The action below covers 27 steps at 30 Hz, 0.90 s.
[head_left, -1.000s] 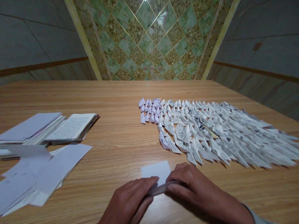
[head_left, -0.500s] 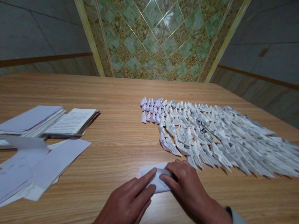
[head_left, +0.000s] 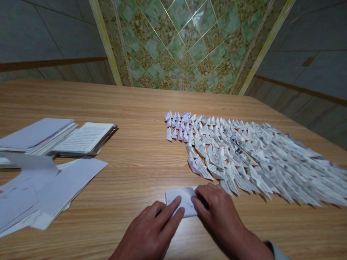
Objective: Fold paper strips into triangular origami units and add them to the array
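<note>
Paper [head_left: 180, 202] is lying folded into a small white packet on the near part of the wooden bench [head_left: 124, 109], held between your two hands. Your left hand [head_left: 145, 231] is pressing down from the left, its fingers [head_left: 172, 211] lying extended across the packet. Your right hand [head_left: 219, 219] is bearing on the packet's right end, its fingers [head_left: 201, 201] curled over and holding it against the bench. Faint marks are showing on the packet, too small to read.

Just beyond your right hand, rows of folded paper boats [head_left: 248, 157] are spreading rightward, pale lilac at their far left end and covered in small print further on; none of that print is legible. On your left, an open booklet [head_left: 84, 138] is lying beside a stack of booklets [head_left: 34, 136], its printed lines too small to read, while loose white sheets [head_left: 50, 191] are fanning out nearer you. A green-and-gold patterned panel [head_left: 181, 38] is rising beyond the bench's far edge.
</note>
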### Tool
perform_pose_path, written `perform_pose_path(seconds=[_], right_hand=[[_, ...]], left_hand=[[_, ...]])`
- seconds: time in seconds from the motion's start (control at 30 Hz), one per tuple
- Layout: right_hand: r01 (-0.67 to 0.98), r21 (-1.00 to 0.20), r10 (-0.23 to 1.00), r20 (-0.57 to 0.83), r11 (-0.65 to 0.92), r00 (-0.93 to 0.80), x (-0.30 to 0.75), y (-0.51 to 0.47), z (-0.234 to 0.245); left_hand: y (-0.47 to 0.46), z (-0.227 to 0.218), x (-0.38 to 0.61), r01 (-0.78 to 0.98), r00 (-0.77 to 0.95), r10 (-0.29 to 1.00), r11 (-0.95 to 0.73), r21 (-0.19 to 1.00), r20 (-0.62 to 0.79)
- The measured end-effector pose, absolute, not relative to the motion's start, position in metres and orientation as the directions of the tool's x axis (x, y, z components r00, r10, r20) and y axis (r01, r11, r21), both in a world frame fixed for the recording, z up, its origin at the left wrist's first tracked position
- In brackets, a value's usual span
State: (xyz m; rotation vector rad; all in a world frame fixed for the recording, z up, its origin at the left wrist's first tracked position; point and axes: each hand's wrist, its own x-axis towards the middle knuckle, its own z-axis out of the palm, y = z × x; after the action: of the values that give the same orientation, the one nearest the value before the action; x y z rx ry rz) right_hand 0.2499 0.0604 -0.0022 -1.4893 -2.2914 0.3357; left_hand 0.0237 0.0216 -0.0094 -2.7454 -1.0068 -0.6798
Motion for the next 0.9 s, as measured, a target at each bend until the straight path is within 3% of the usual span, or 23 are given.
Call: perform_pose_path(seconds=[0.2, 0.4, 0.53, 0.67, 0.77, 0.9], right_hand=[[0.782, -0.478, 0.916, 0.194, 0.400, -0.350, 0.253, 0.059, -0.001], [0.596, -0.730, 0.928, 0.146, 0.335, -0.343, 0.255, 0.057, 0.012], [0.419, -0.880, 0.930, 0.064, 0.224, -0.362, 0.251, 0.053, 0.016], [0.297, -0.949, 0.937, -0.007, 0.103, -0.348, 0.248, 0.049, 0.018], [0.339, -0.912, 0.923, 0.093, 0.229, -0.373, 0.251, 0.048, 0.020], [0.369, -0.722, 0.769, 0.351, 0.586, -0.534, 0.256, 0.051, 0.019]], left_hand=[[0.021, -0.021, 0.020, 0.649, 0.646, 0.608, -0.756, 0.088, 0.461], [0.020, -0.014, 0.015, 0.720, 0.355, 0.820, -0.546, 0.428, 0.448], [0.022, -0.007, 0.017, 0.625, 0.278, 0.843, -0.523, 0.579, 0.460], [0.021, -0.006, 0.018, 0.529, 0.181, 0.895, -0.437, 0.728, 0.407], [0.021, -0.006, 0.019, 0.432, 0.036, 0.961, -0.262, 0.863, 0.274], [0.025, -0.004, 0.021, 0.191, -0.049, 0.991, -0.112, 0.975, 0.123]])
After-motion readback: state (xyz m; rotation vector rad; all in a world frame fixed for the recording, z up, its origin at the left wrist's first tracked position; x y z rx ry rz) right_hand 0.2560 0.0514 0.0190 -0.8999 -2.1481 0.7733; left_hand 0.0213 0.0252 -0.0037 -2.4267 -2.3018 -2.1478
